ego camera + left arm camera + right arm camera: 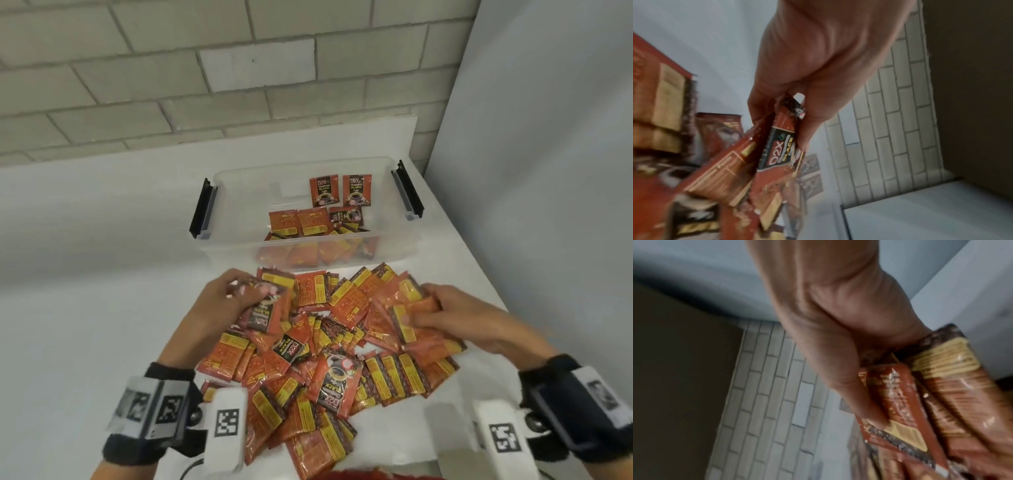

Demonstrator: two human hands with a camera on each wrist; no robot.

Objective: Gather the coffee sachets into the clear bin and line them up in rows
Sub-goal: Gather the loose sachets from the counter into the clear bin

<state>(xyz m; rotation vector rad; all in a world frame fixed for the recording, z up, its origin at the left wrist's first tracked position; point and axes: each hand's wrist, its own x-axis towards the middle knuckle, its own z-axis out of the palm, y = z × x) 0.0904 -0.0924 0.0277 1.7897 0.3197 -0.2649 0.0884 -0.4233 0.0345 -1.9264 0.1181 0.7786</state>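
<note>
Sachets (318, 346) reading "D2X BLACK Coffee" heap mid-frame below the clear bin (233, 192); left hand (222, 298) and right hand (455, 315) each clutch several

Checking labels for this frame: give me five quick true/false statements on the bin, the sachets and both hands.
1. The clear bin already has some sachets in it. True.
2. The left hand is empty. False: it grips a few sachets, one showing its black front.
3. Most sachets still lie in a loose pile on the white table, in front of the bin. True.
4. The right hand rests on the bin's rim. False: it is at the right side of the pile, holding a bunch of sachets.
5. The bin is closed with a lid. False: it is open on top, its black latches swung outward.
</note>
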